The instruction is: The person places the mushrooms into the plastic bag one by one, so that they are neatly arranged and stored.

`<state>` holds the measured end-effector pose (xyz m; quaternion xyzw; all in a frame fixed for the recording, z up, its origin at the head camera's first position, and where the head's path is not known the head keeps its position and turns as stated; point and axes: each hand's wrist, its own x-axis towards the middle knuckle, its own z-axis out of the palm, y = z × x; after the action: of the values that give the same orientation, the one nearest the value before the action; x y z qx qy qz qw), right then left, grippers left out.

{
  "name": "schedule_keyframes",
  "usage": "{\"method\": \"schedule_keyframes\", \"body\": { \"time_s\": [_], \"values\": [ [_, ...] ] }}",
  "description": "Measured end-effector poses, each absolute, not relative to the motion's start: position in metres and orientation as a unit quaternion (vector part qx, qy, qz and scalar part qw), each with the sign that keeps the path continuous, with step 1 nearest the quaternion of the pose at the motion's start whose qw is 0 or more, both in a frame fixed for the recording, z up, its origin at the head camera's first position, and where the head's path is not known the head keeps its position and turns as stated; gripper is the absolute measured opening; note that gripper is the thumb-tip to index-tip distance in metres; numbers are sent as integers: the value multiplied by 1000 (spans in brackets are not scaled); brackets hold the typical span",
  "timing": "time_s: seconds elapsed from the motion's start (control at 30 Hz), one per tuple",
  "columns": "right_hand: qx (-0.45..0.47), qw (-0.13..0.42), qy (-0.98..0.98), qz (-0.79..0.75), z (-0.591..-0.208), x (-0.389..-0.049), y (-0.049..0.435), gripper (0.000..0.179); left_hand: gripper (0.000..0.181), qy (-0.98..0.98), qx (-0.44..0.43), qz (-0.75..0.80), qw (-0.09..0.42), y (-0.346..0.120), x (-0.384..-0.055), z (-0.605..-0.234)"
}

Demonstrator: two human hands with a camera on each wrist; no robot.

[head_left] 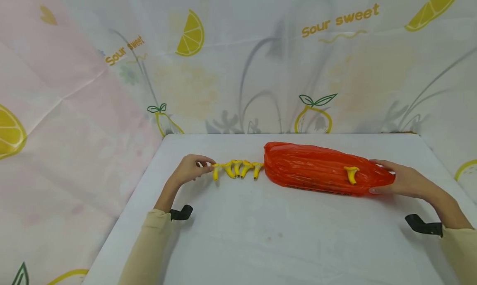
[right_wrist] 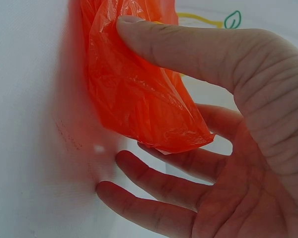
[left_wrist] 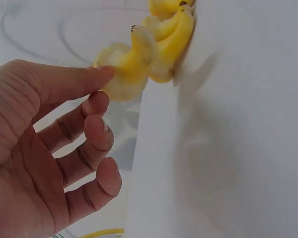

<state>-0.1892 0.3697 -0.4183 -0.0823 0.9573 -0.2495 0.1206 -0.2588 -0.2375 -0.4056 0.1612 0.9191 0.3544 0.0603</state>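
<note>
Several small yellow trumpet-shaped mushrooms (head_left: pixel 246 169) form a row on the white table, running up to the left end of a long red plastic bag (head_left: pixel 309 167). Between thumb and index finger, my left hand (head_left: pixel 191 167) pinches the flared cap of the leftmost mushroom (left_wrist: pixel 131 64); its other fingers curl loosely. One more mushroom (head_left: pixel 351 175) lies on top of the bag near its right end. My right hand (head_left: pixel 402 179) grips that narrow end, the thumb (right_wrist: pixel 154 42) against one side and fingers on the other. What fills the bag is hidden.
The white table (head_left: pixel 298 239) ends at a back edge against a hanging cloth (head_left: pixel 231 82) printed with lemons and words. A dark mount (head_left: pixel 181 213) sits on the left wrist, another dark mount (head_left: pixel 422 225) on the right.
</note>
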Motion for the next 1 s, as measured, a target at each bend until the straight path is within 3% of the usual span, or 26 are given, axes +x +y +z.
{"method": "schedule_keyframes", "body": {
  "time_s": [1.0],
  "values": [
    [-79, 121, 956, -254, -421, -190, 371, 93, 22, 854, 171, 491, 38, -151, -286, -403]
  ]
}}
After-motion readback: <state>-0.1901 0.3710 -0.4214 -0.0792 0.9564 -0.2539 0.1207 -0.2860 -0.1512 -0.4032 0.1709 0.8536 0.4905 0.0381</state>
